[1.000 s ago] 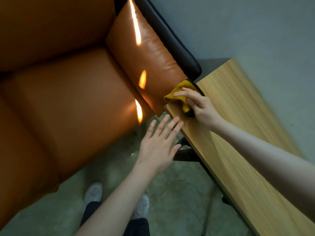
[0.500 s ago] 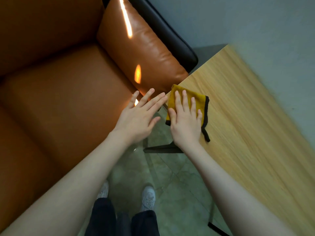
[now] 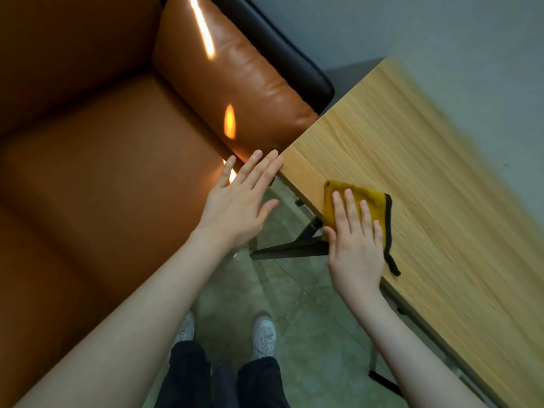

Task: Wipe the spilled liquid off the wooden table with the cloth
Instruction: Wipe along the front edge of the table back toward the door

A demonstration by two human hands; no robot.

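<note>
A folded yellow cloth with a black hem [image 3: 371,198] lies flat on the wooden table [image 3: 426,160], close to its near edge. My right hand [image 3: 354,242] presses down on the cloth, palm flat, fingers spread over it. My left hand [image 3: 241,198] hovers open beside the table's left corner, fingertips almost at the corner, holding nothing. No liquid shows on the bare wood around the cloth.
An orange leather sofa [image 3: 103,172] with a cushion [image 3: 232,83] stands left of the table, its arm against the table's corner. A dark metal table frame [image 3: 291,248] runs under the top. My shoes [image 3: 265,337] stand on the green floor.
My right hand has slid the cloth from the table's far corner toward me along the near edge. My left hand has risen to the corner. The view has shifted.
</note>
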